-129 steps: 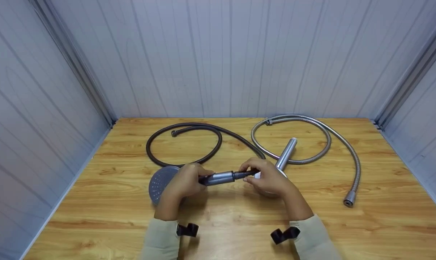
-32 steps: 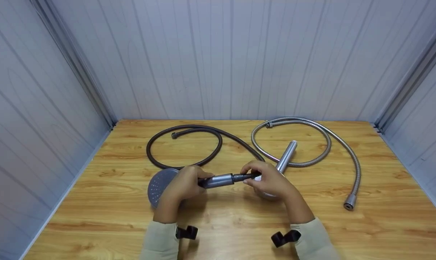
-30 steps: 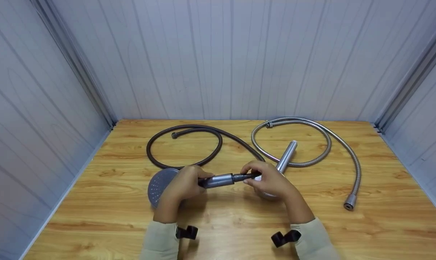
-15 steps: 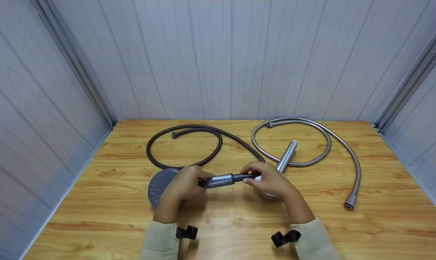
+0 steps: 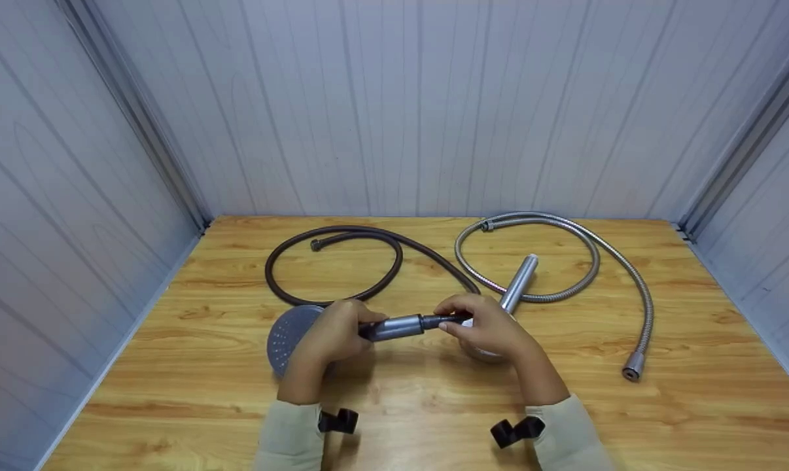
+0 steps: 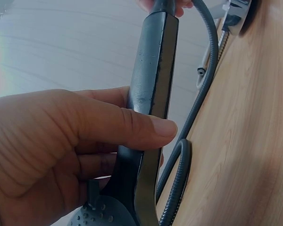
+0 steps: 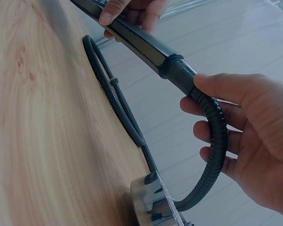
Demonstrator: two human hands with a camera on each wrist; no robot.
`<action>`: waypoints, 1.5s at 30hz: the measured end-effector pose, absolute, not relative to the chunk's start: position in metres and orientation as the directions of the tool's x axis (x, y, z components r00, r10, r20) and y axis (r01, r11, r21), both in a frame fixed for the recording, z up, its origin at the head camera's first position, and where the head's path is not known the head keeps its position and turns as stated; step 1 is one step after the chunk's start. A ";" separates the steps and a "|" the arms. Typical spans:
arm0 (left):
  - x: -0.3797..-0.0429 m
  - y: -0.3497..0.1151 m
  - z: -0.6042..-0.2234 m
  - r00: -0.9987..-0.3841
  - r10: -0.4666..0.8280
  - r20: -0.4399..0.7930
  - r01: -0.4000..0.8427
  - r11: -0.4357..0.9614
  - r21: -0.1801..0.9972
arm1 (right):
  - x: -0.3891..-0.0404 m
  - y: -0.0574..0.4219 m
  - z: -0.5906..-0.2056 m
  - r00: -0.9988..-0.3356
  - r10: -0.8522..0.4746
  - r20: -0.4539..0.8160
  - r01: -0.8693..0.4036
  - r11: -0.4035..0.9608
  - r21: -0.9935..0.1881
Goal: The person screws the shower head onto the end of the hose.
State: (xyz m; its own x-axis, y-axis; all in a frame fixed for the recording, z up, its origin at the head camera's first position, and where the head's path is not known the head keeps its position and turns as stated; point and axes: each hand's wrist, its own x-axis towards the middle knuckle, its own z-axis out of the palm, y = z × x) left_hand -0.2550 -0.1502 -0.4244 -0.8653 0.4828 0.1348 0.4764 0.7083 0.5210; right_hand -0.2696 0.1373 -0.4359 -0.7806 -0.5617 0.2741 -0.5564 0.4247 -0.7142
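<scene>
Above the wooden table (image 5: 420,405), the left hand (image 5: 332,333) gripped the handle (image 5: 398,327) of the black shower head (image 5: 292,337), fingers closed round it. At the handle's end, the right hand (image 5: 486,324) pinched the black hose (image 7: 217,141) at its connector (image 7: 180,76) with curled fingers; a silver shower head (image 5: 519,284) lay partly behind that hand.

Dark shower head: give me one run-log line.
left hand: grips dark shower head | right hand: holds dark hose | hose end: meets handle, tightness unclear | silver shower head, silver hose: on table
</scene>
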 end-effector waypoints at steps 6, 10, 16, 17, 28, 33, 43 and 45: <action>-0.255 -0.151 -0.425 -0.855 0.495 0.154 0.497 0.700 0.513 | -0.269 0.137 -0.436 -0.780 -0.558 0.284 -0.563 0.427 -0.708; -0.255 -0.151 -0.426 -0.847 0.505 0.169 0.513 0.688 0.514 | -0.271 0.136 -0.438 -0.760 -0.564 0.324 -0.596 0.406 -0.693; -0.256 -0.152 -0.426 -0.841 0.511 0.177 0.522 0.682 0.512 | -0.272 0.136 -0.439 -0.744 -0.566 0.354 -0.623 0.398 -0.673; -0.256 -0.151 -0.426 -0.841 0.511 0.175 0.521 0.683 0.512 | -0.272 0.136 -0.439 -0.745 -0.567 0.352 -0.622 0.399 -0.674; -0.256 -0.151 -0.426 -0.844 0.510 0.167 0.514 0.681 0.521 | -0.271 0.136 -0.437 -0.762 -0.564 0.317 -0.597 0.423 -0.682; -0.256 -0.151 -0.425 -0.848 0.506 0.159 0.507 0.684 0.525 | -0.270 0.136 -0.437 -0.765 -0.561 0.316 -0.596 0.430 -0.678; -0.255 -0.150 -0.425 -0.852 0.496 0.166 0.502 0.687 0.525 | -0.270 0.136 -0.437 -0.759 -0.569 0.317 -0.605 0.435 -0.667; -0.255 -0.150 -0.425 -0.854 0.494 0.165 0.500 0.691 0.522 | -0.269 0.136 -0.436 -0.761 -0.567 0.314 -0.601 0.435 -0.671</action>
State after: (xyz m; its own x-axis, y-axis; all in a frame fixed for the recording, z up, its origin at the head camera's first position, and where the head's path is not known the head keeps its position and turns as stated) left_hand -0.2549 -0.1502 -0.4249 -0.8539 0.4936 0.1648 0.5001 0.6910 0.5219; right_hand -0.2694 0.1362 -0.4363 -0.7615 -0.5669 0.3143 -0.6006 0.4347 -0.6711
